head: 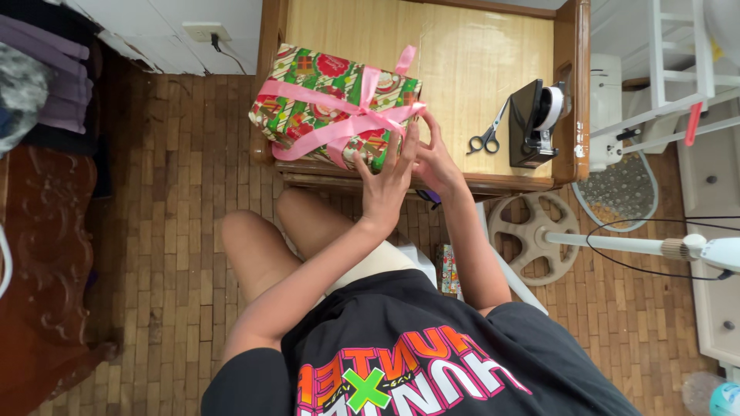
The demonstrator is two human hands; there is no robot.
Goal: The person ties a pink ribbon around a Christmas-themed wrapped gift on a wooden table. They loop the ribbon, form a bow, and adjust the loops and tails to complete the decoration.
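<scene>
We pinch the pink ribbon (339, 127) between closed left hand (388, 181) and right hand (433, 158) fingers, bracing the wrapped box (308, 85) beyond our fingertips.

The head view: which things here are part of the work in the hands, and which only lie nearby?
In use:
- box in green and red wrapping paper
- pink ribbon tied around the box
- left hand and right hand, both at the ribbon knot

Lying about:
- grey-handled scissors
- black tape dispenser
- beige fan base on the floor
</scene>
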